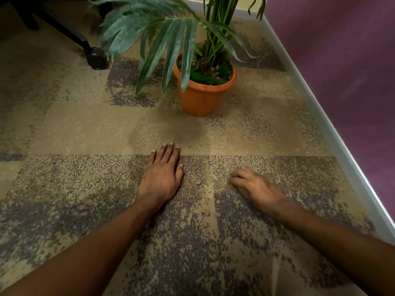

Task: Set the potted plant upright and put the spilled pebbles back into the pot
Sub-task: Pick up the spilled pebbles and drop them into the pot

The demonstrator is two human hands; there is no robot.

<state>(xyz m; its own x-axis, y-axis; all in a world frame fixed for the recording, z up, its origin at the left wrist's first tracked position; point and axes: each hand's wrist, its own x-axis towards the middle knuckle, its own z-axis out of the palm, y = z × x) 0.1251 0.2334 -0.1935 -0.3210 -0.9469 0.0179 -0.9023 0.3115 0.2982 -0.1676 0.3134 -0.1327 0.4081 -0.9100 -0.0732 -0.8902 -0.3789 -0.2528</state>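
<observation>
Orange plastic pot (204,95), upright on the carpet (64,129), toward the far side and close to the right edge, where a grey skirting board (320,120) runs under a purple wall (342,60). The base sits flat, and I see no tilt. The plant (171,39) is in it, with stems rising out of frame. Long green leaves droop over the near-left rim, hide part of it and hang over the carpet. Inside the pot I can see pale stones among green, moss-like stuff.

Spilled pebbles (217,214): a few small pinkish ones lie loose on the carpet at the near side, well apart from the pot. They form a rough line between my two hands. One pair lies just beside the left thumb, the others nearer to me.

Left hand (162,176): palm down, flat on the carpet, fingers straight and together, pointing toward the pot. It is released and holds nothing.

Right hand (254,186): motion-blurred, knuckles up, fingers curled under with the tips at the carpet, to the right of the pebbles. I cannot tell whether it has anything in it.

Other: black chair wheel (96,58) on a dark chair leg (64,28), at the far-left part of the carpet. It sits just beside the lowest leaf tips and well apart from the hands.
</observation>
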